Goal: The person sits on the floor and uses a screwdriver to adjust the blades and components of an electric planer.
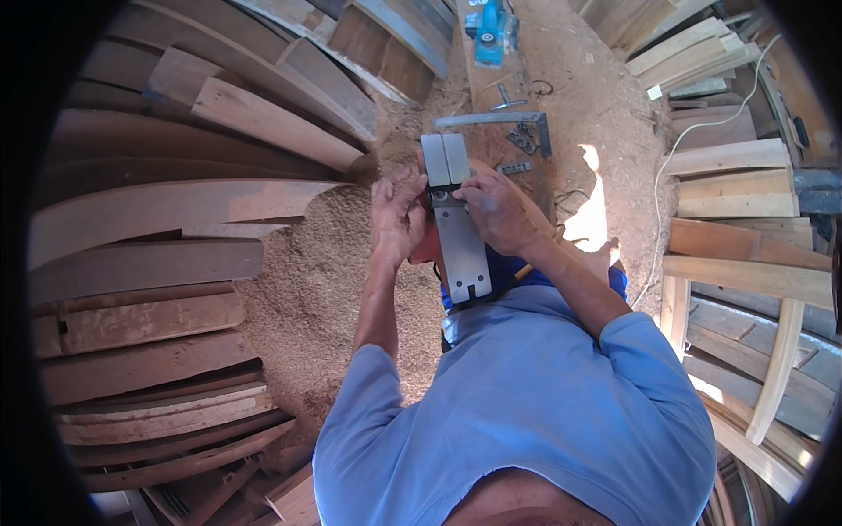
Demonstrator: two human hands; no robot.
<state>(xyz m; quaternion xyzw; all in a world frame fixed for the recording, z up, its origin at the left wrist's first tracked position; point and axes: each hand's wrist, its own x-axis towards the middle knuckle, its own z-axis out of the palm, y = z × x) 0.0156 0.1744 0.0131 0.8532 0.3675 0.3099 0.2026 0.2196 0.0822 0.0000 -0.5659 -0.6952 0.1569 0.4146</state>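
Note:
An upturned electric planer [463,250] rests in front of my lap, its long metal sole facing up and red body showing at the side. A dark slot crosses the sole between the shorter far plate and the longer near plate. My left hand [399,215] grips the planer's left side, thumb and fingers bent near the slot. From the right, my right hand [498,210] pinches at the slot; whatever is between those fingertips is too small to make out.
Ahead, a wooden bench [488,88] bears a teal power planer [489,39], a T-shaped wrench [505,99], a metal square [491,119] and small dark metal parts [515,167]. Stacked boards [149,320] line the left, more planks [732,184] the right. Shavings [307,263] cover the floor; a white cord [660,193] runs right.

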